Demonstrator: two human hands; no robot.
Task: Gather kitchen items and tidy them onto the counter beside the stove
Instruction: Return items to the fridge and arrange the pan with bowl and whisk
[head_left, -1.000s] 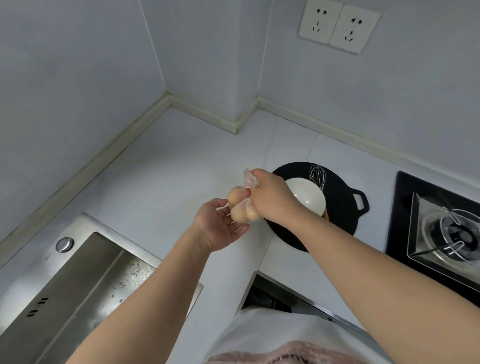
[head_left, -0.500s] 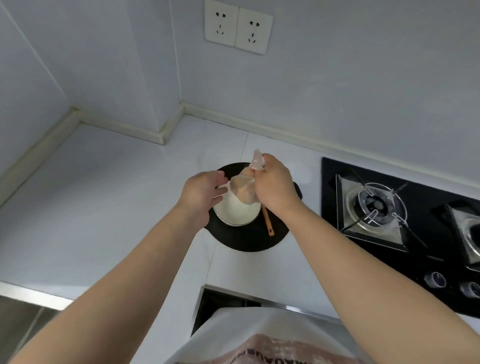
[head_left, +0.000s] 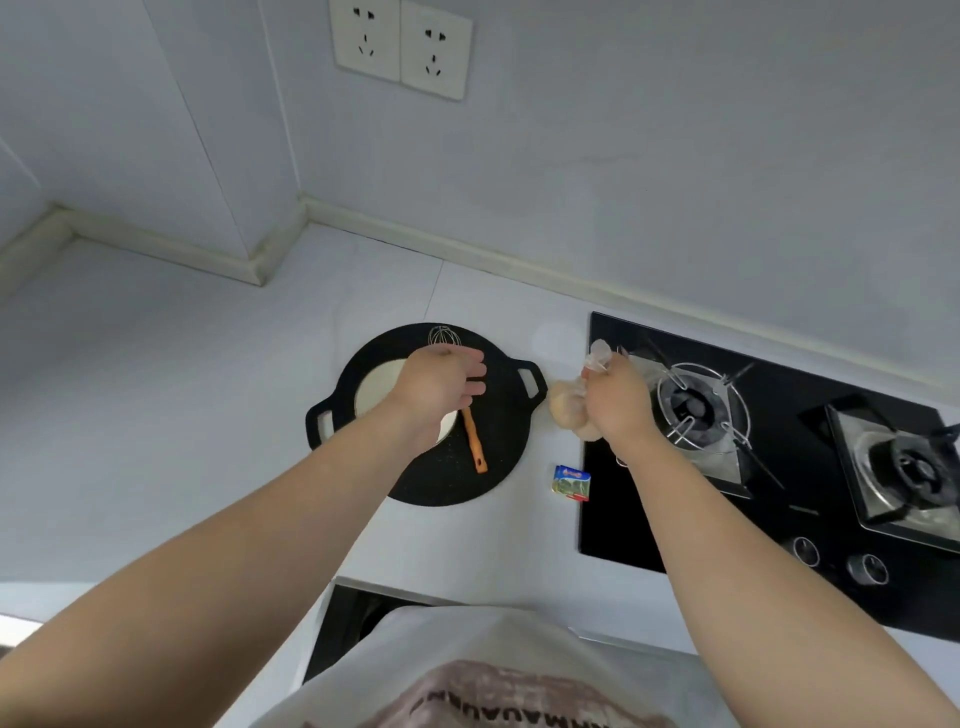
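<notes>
The right hand pinches the knotted top of a clear plastic bag of eggs, pale tan and bunched together, hanging beside the stove's left edge. The left hand hovers loosely open and empty above the black pan on the tabletop.

a home kitchen: white counter, gas stove, black pan, wall sockets.
</notes>
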